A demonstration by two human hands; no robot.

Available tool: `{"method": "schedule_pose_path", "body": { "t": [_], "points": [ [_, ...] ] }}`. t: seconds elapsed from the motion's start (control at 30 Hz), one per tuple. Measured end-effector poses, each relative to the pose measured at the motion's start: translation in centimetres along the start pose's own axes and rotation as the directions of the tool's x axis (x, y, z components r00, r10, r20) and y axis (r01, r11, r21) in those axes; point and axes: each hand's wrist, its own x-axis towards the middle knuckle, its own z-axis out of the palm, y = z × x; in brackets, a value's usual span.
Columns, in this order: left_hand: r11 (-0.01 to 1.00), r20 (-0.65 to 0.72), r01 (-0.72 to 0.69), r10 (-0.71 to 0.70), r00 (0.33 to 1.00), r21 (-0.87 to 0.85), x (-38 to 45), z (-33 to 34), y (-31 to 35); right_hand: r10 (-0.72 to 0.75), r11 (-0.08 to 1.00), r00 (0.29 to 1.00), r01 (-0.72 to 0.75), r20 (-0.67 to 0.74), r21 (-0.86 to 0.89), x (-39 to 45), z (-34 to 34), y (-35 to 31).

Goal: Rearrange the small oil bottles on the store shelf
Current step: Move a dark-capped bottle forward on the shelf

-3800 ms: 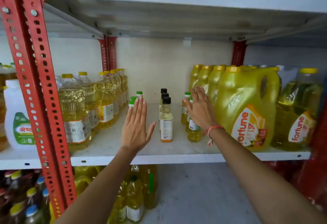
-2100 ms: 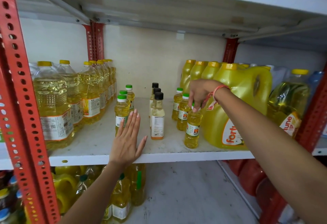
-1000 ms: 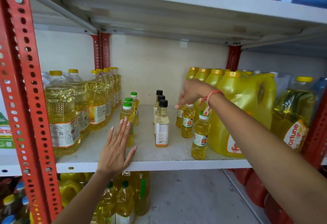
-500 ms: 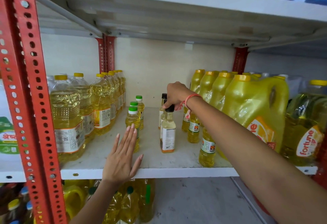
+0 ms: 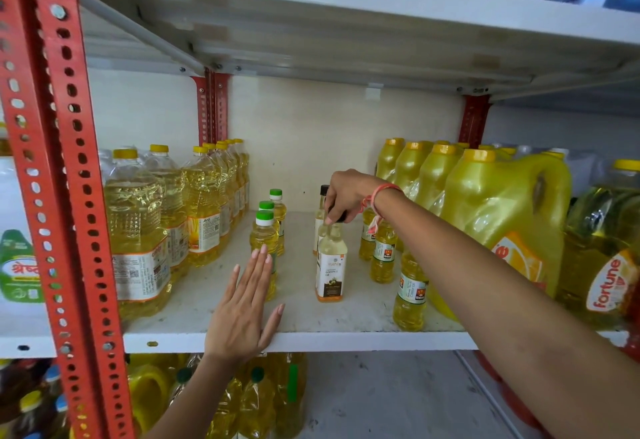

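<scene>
The front coconut oil bottle (image 5: 330, 262) of the middle row is gripped at its black cap by the right hand (image 5: 349, 196), fingers curled over the top; it stands upright on the white shelf (image 5: 311, 338), with two more black-capped bottles lined up behind it (mostly hidden). To its left, a row of three green-capped oil bottles (image 5: 265, 244) is seen, and the left hand (image 5: 244, 314) is laid flat and open at the shelf edge, fingertips in front of the nearest one. To the right, another row of small yellow bottles (image 5: 410, 296) is partly covered by the forearm. Large clear oil bottles (image 5: 138, 230) are ranged along the left, and yellow jugs (image 5: 498, 216) along the right.
</scene>
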Motion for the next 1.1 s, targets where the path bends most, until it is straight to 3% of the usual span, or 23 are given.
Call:
{"method": "schedule_pose_path", "body": {
  "t": [0.63, 1.1],
  "points": [
    [1.0, 0.011, 0.021, -0.021, 1.0, 0.008, -0.1, -0.1, 0.1, -0.048, 0.998, 0.989, 0.054, 0.139, -0.035, -4.5, -1.3, -0.9],
    [1.0, 0.019, 0.028, -0.028, 0.999, 0.004, -0.1, -0.2, 0.1, -0.044, 0.999, 0.985, 0.046, 0.168, -0.007, -4.9, -1.4, -0.9]
  ]
}}
